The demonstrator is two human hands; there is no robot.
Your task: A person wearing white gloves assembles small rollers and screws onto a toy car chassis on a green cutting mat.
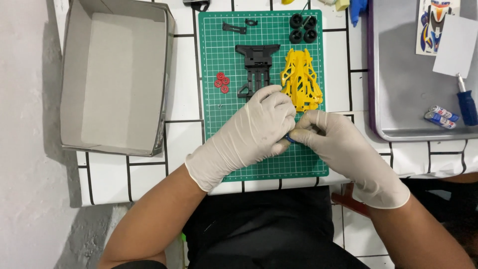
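Note:
Both my hands wear white gloves and meet over the green cutting mat (pixel 219 114). My left hand (pixel 249 134) and my right hand (pixel 338 147) pinch a small blue part (pixel 290 139) between their fingertips; most of it is hidden. Just beyond my fingers lie a yellow toy-car body (pixel 300 79) and a black chassis (pixel 257 62). Several small red rings (pixel 222 82) lie to the left of the chassis. Several black tyres (pixel 302 28) sit at the mat's far right corner, and two small black pieces (pixel 238 26) at the far left.
An open grey cardboard box (pixel 117 74) stands on the left of the white tiled table (pixel 184 99). A metal tray (pixel 408 84) on the right holds a sticker sheet (pixel 434 22), white paper (pixel 455 47), a blue-handled screwdriver (pixel 466 102) and two batteries (pixel 441 116).

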